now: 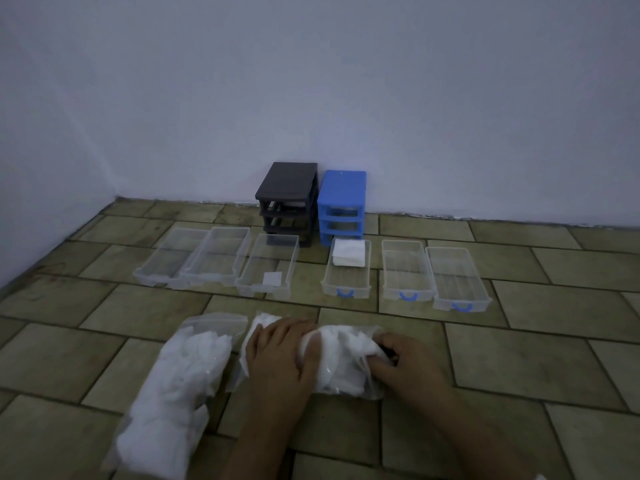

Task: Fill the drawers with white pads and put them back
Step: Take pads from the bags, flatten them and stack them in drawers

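While gripping the bag (341,358) of pads: left hand (282,355) curled over its middle, right hand (401,363) pinching its end. Beyond the fingers, six drawers (346,271) out on the floor, one holding pads (349,252). Could spill pads if tugged hard; thin plastic might tear.

Floor (519,358) of rectangular tan-olive tiles laid staggered, dark grout lines, some dark smudges at left. Plain pale bluish-white wall (346,81) behind, meeting a second wall (41,174) at the left corner. Rough dark seam runs along the wall base where it meets the floor; lighting dim.
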